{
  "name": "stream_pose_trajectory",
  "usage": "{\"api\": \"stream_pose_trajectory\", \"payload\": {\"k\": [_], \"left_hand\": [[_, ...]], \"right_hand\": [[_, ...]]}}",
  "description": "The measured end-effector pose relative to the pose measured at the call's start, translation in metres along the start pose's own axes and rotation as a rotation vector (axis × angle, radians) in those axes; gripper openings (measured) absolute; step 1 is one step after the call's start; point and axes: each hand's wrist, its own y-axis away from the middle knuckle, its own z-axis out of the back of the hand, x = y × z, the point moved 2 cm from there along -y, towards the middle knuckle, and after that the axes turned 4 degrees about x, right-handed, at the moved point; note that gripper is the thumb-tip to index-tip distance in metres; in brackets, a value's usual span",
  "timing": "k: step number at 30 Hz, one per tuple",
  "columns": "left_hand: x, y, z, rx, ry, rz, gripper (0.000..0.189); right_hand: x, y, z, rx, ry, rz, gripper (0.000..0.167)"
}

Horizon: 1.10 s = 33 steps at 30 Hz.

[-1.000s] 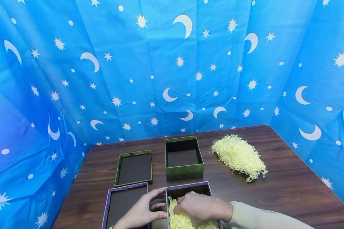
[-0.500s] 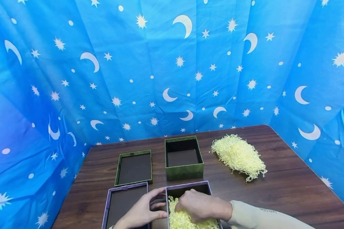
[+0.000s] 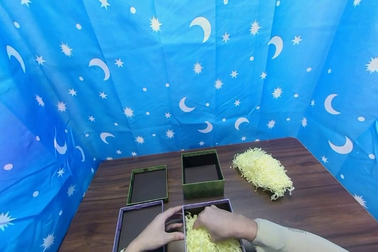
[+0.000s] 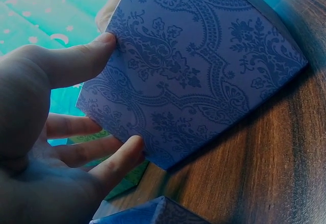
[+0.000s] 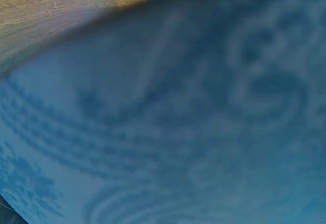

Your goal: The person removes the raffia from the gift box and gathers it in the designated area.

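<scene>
In the head view a purple box (image 3: 206, 202) at the front of the table holds pale yellow shredded paper (image 3: 196, 241). My right hand (image 3: 218, 222) reaches into it from the right, fingers curled down into the paper, their tips hidden. On the box's left side my left hand (image 3: 159, 229) touches the wall with thumb and fingertips. From the left wrist, the patterned purple wall (image 4: 173, 61) shows, with the thumb at one edge and the fingers at another. The right wrist view is filled by a blurred patterned box wall (image 5: 168, 127).
Left of the box lies a purple lid (image 3: 130, 220), partly under my left hand. Farther back are a green lid (image 3: 149, 187) and a green box (image 3: 203, 189), both with dark insides. A heap of shredded paper (image 3: 263, 171) lies on the wooden table (image 3: 302, 210) at right.
Within the box my right hand shifts slightly, and the shredded paper under it is moved a little. My left hand stays at the box's side.
</scene>
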Motion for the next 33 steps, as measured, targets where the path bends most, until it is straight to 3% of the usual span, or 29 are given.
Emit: {"api": "stream_pose_trajectory", "payload": {"k": [20, 33], "left_hand": [[0.0, 0.0, -0.001, -0.012, -0.005, 0.028, 0.084], [0.002, 0.0, 0.0, 0.002, -0.019, -0.034, 0.077]], "right_hand": [[-0.006, 0.006, 0.009, -0.058, -0.111, 0.012, 0.045], [-0.012, 0.012, 0.027, -0.093, -0.239, 0.009, 0.044]]}}
